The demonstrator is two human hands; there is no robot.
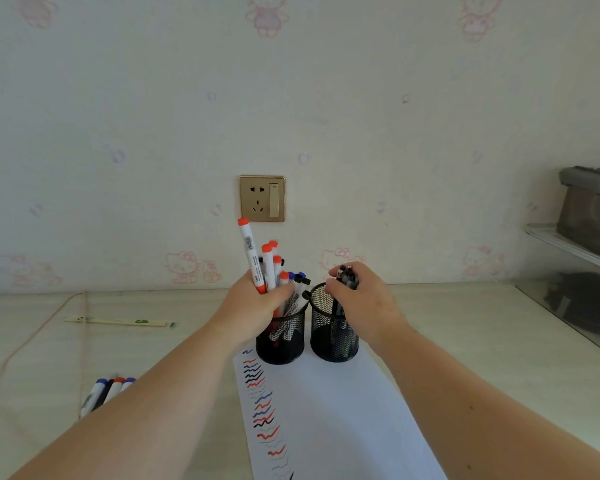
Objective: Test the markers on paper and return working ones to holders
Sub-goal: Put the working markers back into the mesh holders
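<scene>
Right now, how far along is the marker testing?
Mostly done, it seems. The paper bears a long column of red, blue and black squiggles, and the left holder is full of markers. In hand: the left hand grips a red-capped marker over it; the right hand holds dark pens above the right holder. Left: four markers lying on the desk, purpose unclear.

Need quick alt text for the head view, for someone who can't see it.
Left hand grips a red-capped marker above the left mesh holder; right hand holds dark pens over the right mesh holder, both on scribble-marked paper.
</scene>
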